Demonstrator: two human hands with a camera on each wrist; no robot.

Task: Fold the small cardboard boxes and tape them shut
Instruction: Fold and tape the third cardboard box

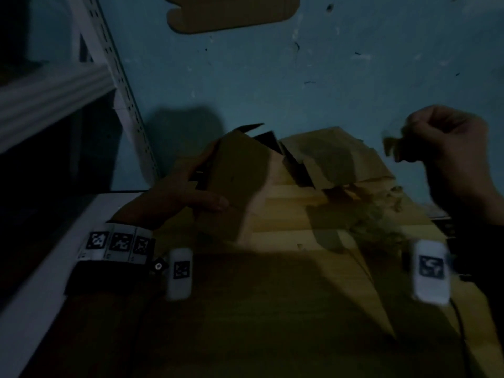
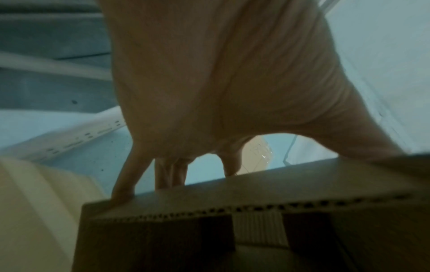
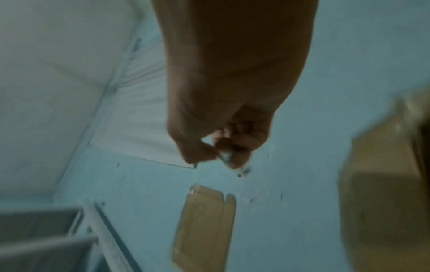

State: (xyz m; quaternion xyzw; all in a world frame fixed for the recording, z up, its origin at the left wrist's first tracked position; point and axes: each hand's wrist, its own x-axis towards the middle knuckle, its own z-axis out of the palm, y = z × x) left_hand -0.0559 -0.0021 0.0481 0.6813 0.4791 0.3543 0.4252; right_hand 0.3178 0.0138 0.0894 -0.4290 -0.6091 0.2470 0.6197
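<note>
2 bare hands work over a heap of brown cardboard in dim light; the left hand [image 1: 174, 197] holds a small cardboard box [image 1: 234, 181] that stands half-formed on the heap, its grip wrapped round the box's near panel with the thumb lying flat along the front face and the fingers [image 2: 123, 184] reaching over the far edge, as the left wrist view shows just above the corrugated rim [image 2: 256, 208]; the box's top is open, with 1 flap [image 1: 249, 128] sticking up at the back and a dark hollow behind it; the right hand [image 1: 447, 143] is lifted clear of the pile, well apart from the box, its grip pinched tight on a crumpled scrap [image 1: 395, 143] of pale brownish material that hangs from the fingertips; in the right wrist view the thumb and forefinger press together on a small glossy bit [image 3: 227, 156], too blurred to say whether it is tape; beneath both hands lies a stack of flattened cardboard sheets [image 1: 313, 214], with shredded scraps [image 1: 376, 214] scattered on its right side; 1 more flat cardboard blank [image 1: 231, 15] lies apart on the blue floor [image 1: 354, 77] beyond the pile; a white slotted shelf upright [image 1: 122, 85] leans across the left of the head view; each wrist carries a white camera unit with a black-and-white marker.
</note>
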